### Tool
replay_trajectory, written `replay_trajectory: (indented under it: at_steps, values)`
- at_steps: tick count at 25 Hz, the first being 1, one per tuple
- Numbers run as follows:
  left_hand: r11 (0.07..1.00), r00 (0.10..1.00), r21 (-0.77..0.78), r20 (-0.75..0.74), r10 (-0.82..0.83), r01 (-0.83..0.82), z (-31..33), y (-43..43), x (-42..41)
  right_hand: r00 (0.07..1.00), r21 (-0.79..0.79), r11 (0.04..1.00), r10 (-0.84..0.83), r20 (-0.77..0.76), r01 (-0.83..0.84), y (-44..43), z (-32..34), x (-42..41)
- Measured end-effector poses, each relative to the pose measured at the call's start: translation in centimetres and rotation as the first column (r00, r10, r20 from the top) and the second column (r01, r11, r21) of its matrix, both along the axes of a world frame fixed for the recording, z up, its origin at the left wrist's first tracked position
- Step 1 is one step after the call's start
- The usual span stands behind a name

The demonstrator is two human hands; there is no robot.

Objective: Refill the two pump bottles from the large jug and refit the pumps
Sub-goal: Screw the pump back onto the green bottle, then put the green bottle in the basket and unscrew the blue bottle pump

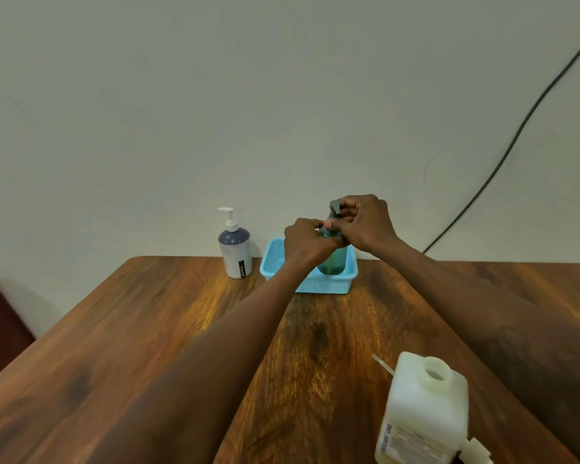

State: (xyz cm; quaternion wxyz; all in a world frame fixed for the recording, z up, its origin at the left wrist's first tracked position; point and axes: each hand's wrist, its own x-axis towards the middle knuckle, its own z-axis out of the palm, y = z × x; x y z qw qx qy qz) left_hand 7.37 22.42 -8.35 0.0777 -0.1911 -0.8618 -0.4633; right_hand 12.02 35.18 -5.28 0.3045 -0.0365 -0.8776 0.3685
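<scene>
Plain pale wall fills the upper half of the view, with a dark cable [516,135] running down it diagonally at the right toward the far edge of a brown wooden bench [148,346]. At the far side of the bench, close to the wall, sits a light-blue mesh basket [329,283], and a green bottle [332,259] stands upright inside it. Both arms reach forward to that bottle. The left hand [307,241] is curled around the bottle's shoulder and neck, fingers wrapped shut on it. The right hand [365,222] is above and just beside it, its fingertips pinched on the dark pump [335,209] at the top of the green bottle; whether the pump is screwed fully down cannot be told, since the hands cover the neck. Just left of the basket, near it but not touching, stands a white bottle [235,252] with a dark blue-grey shoulder, a black label strip low on its side, and a white pump fitted on top, its spout pointing left. Near the front right of the bench, well apart from the basket, stands the jug [422,410], white and squarish with a printed label, its round mouth uncapped. A thin pale tube [382,365] lies on the bench just behind the jug's left shoulder, and a white plastic piece [474,450] lies at the jug's right base.
</scene>
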Motion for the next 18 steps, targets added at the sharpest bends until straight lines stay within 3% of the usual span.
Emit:
replay_trajectory:
  at_steps: [12,16,18]
  values:
    - [0.986,0.991,-0.116,0.076,-0.108,0.117,-3.2,0.1,-2.1,0.99,-0.077,0.997,0.016,0.143,-0.005,1.5,-2.7,-1.5]
    - [0.974,0.986,-0.167,0.094,-0.139,0.153,-2.8,-2.2,-2.6,0.983,0.012,1.0,-0.005,0.185,0.003,1.1,-1.9,-1.3]
    - [0.988,0.996,-0.123,0.008,-0.091,0.091,-2.4,-4.2,-3.0,0.983,0.121,0.993,-0.017,0.183,-0.005,0.5,-1.2,-1.3]
